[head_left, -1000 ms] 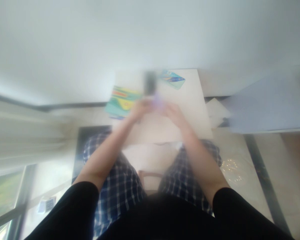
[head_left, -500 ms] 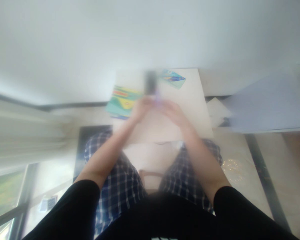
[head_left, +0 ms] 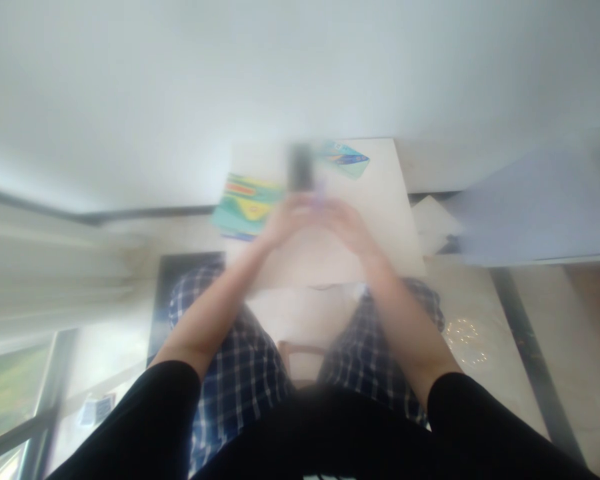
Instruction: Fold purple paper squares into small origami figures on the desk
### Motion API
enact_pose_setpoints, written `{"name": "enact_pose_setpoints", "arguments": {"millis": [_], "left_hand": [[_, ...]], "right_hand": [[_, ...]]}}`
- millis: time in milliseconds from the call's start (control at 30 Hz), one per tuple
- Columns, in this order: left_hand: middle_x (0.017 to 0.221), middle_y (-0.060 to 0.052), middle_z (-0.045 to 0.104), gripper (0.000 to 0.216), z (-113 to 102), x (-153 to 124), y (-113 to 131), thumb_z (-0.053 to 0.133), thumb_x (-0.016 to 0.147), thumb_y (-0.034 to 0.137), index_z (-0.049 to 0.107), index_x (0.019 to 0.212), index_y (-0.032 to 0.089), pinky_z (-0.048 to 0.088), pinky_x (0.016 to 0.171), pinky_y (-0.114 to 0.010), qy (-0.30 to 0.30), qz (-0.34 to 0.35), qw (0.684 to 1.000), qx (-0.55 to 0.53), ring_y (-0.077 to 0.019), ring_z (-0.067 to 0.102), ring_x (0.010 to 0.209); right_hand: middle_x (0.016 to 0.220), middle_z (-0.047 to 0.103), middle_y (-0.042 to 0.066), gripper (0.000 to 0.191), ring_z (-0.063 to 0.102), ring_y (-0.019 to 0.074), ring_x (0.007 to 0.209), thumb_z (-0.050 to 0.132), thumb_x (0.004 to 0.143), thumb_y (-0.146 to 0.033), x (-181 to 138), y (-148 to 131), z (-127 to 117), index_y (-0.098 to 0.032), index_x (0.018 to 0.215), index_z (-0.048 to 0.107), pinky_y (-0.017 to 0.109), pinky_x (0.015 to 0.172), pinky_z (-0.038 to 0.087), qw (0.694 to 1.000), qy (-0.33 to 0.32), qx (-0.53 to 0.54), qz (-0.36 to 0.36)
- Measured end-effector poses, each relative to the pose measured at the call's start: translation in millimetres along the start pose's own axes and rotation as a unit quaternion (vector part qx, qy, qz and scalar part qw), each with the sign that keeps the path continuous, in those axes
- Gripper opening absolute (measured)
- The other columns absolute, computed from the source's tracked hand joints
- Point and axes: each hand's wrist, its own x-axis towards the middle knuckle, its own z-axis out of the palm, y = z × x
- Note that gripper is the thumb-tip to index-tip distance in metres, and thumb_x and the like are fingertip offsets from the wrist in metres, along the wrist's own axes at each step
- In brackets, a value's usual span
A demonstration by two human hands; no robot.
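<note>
My left hand [head_left: 286, 217] and my right hand [head_left: 344, 219] meet over the middle of a small white table [head_left: 310, 260]. Between their fingertips is a small purple thing [head_left: 319, 200], too blurred to name. The fingers of both hands look drawn together around it, though haze softens their outlines. Just beyond the hands stands a dark, blurry upright shape [head_left: 301, 167]. A green and yellow printed packet [head_left: 247, 203] lies by my left hand, overhanging the table's left edge. Farther back to the right rests a blue and teal printed sheet or packet [head_left: 349, 159].
A pale wall [head_left: 300, 73] rises behind the table. To the right is a large grey-lilac panel [head_left: 540, 207], with a white piece [head_left: 434, 223] beside it. My knees in checked trousers [head_left: 240, 360] sit under the table's near edge. A window [head_left: 15, 380] is at lower left.
My fingers have closed in slightly around the purple thing, less of which shows now. The packets and the dark shape stay where they were.
</note>
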Motion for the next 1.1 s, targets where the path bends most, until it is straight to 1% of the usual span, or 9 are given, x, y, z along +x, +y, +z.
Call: {"name": "enact_pose_setpoints", "arguments": {"millis": [100, 267, 433, 533, 633, 767, 900, 1033, 1100], "left_hand": [[0.122, -0.006, 0.072, 0.036, -1.9, -0.5, 3.3, 0.069, 0.084, 0.045, 0.074, 0.113, 0.024, 0.048, 0.106, -0.036, -0.003, -0.015, 1.000, 0.006, -0.0256, 0.065, 0.118], [0.125, -0.006, 0.071, 0.038, -7.2, -2.7, 3.8, 0.060, 0.088, 0.050, 0.074, 0.113, 0.024, 0.050, 0.104, -0.040, 0.001, -0.044, 0.998, -0.038, -0.0265, 0.066, 0.117], [0.125, -0.007, 0.071, 0.034, -6.8, -1.6, -0.1, 0.066, 0.084, 0.045, 0.074, 0.108, 0.024, 0.050, 0.105, -0.036, 0.010, -0.037, 0.997, -0.064, -0.0251, 0.064, 0.120], [0.129, -0.008, 0.068, 0.042, -4.2, 0.4, -4.8, 0.071, 0.079, 0.042, 0.069, 0.116, 0.023, 0.049, 0.107, -0.038, 0.012, -0.045, 0.996, -0.080, -0.0258, 0.062, 0.123], [0.133, -0.010, 0.065, 0.052, -1.3, 1.2, -9.6, 0.074, 0.075, 0.042, 0.065, 0.123, 0.023, 0.047, 0.109, -0.041, -0.015, -0.028, 0.996, -0.082, -0.0276, 0.060, 0.126], [0.132, -0.011, 0.066, 0.056, 2.2, -0.4, -8.9, 0.076, 0.075, 0.045, 0.062, 0.125, 0.022, 0.051, 0.105, -0.042, -0.045, -0.029, 0.992, -0.114, -0.0280, 0.063, 0.122], [0.128, -0.011, 0.068, 0.048, 3.2, -1.1, -7.5, 0.074, 0.078, 0.046, 0.063, 0.117, 0.021, 0.052, 0.103, -0.042, -0.012, -0.055, 0.993, -0.102, -0.0274, 0.065, 0.119], [0.127, -0.010, 0.068, 0.047, 3.8, 0.4, -13.5, 0.075, 0.076, 0.042, 0.061, 0.116, 0.022, 0.054, 0.100, -0.039, -0.006, -0.037, 0.993, -0.112, -0.0255, 0.065, 0.118], [0.126, -0.010, 0.068, 0.051, 5.1, 1.4, -16.7, 0.076, 0.075, 0.041, 0.058, 0.119, 0.023, 0.056, 0.097, -0.039, -0.008, -0.029, 0.991, -0.130, -0.0243, 0.067, 0.114]], "right_hand": [[0.111, 0.074, 0.004, 0.053, 0.069, 0.0216, 0.105, 0.081, 0.064, -0.061, 0.2, 0.3, -0.6, -0.026, 0.102, 0.069, 0.040, 0.097, 0.057, 0.999, 0.004, 0.037, 0.015], [0.104, 0.074, 0.003, 0.052, 0.070, 0.0204, 0.101, 0.081, 0.061, -0.060, 2.7, 4.3, -1.8, -0.024, 0.096, 0.068, 0.039, 0.092, 0.059, 0.998, 0.026, 0.045, 0.020], [0.098, 0.075, 0.004, 0.047, 0.070, 0.0199, 0.092, 0.079, 0.064, -0.057, 3.1, 4.7, -1.5, -0.022, 0.094, 0.068, 0.042, 0.089, 0.059, 0.999, 0.036, 0.016, 0.021], [0.091, 0.075, 0.003, 0.043, 0.070, 0.0191, 0.085, 0.078, 0.065, -0.053, 3.8, 4.9, -2.1, -0.021, 0.092, 0.069, 0.042, 0.086, 0.060, 0.999, 0.045, -0.018, 0.021], [0.088, 0.075, 0.002, 0.036, 0.070, 0.0193, 0.083, 0.077, 0.065, -0.048, 5.6, 7.2, -3.6, -0.022, 0.090, 0.070, 0.041, 0.087, 0.059, 0.996, 0.056, -0.069, 0.001], [0.095, 0.077, 0.005, 0.030, 0.071, 0.0230, 0.092, 0.073, 0.069, -0.041, 6.7, 12.1, -5.1, -0.020, 0.091, 0.072, 0.043, 0.094, 0.056, 0.989, 0.068, -0.125, -0.038], [0.107, 0.076, 0.008, 0.031, 0.069, 0.0260, 0.104, 0.071, 0.072, -0.037, 4.6, 14.4, -3.4, -0.018, 0.097, 0.074, 0.045, 0.102, 0.052, 0.984, 0.071, -0.152, -0.054], [0.124, 0.072, 0.005, 0.046, 0.066, 0.0228, 0.114, 0.067, 0.077, -0.032, 1.0, 9.2, -0.6, -0.025, 0.123, 0.067, 0.040, 0.106, 0.050, 0.985, 0.074, -0.141, -0.067], [0.131, 0.068, 0.003, 0.052, 0.064, 0.0216, 0.117, 0.066, 0.078, -0.029, -0.6, 5.4, 0.1, -0.029, 0.130, 0.063, 0.039, 0.107, 0.050, 0.984, 0.066, -0.145, -0.079]]}}
